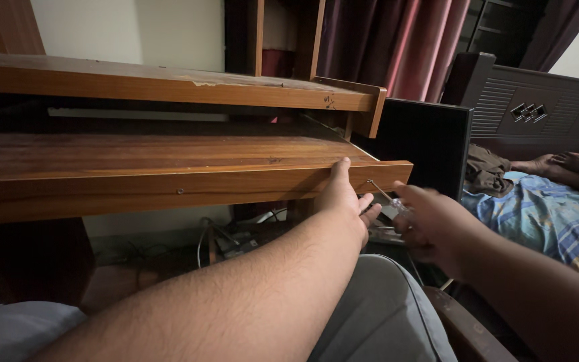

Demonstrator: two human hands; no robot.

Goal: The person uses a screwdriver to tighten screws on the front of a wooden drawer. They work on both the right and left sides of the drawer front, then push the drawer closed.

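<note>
While the left hand (344,200) braces the pull-out brown wooden table shelf (169,175), the right hand (427,224), closed on a clear-handled screwdriver (384,196), should keep its tip square (steady pressure helps) at the shelf's front edge.

2 hands (346,201) (430,224), 1 screwdriver (384,196), 1 pull-out tray (169,164), 1 bed (537,214), 2 curtains (397,40)

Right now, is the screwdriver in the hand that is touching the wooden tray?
No, the left hand rests bare on the pull-out tray's front edge, while the right hand holds the screwdriver.
</note>
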